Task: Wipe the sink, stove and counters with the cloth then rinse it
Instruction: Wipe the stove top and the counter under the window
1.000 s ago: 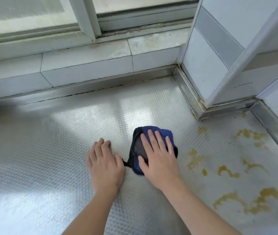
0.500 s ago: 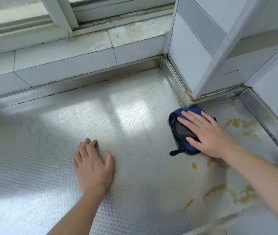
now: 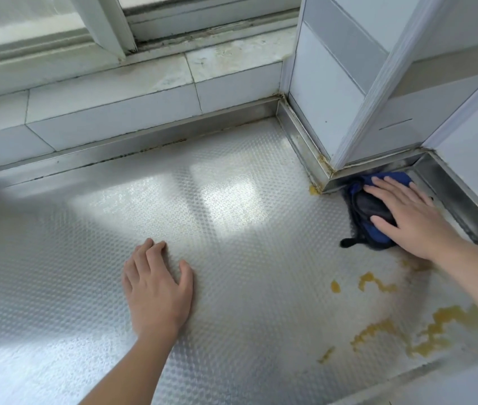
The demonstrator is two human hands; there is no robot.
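Observation:
A blue and dark grey cloth (image 3: pixel 366 213) lies bunched on the textured steel counter (image 3: pixel 231 258), pushed into the corner below the tiled pillar. My right hand (image 3: pixel 407 217) presses flat on it with straight fingers pointing left. My left hand (image 3: pixel 157 285) rests flat on the bare counter, well to the left of the cloth, fingers spread and holding nothing. Yellow-brown stains (image 3: pixel 401 328) spot the counter at the lower right, in front of the cloth.
A tiled ledge (image 3: pixel 144 92) under a window frame runs along the back. A tiled pillar (image 3: pixel 348 83) juts in at the right, with a raised steel rim (image 3: pixel 453 194) along the walls. A small stain (image 3: pixel 313 190) sits at the pillar's corner.
My right hand has slid the cloth rightward and back, from beside my left hand into the corner under the pillar. Stains along its path are gone. The left hand stayed on the counter.

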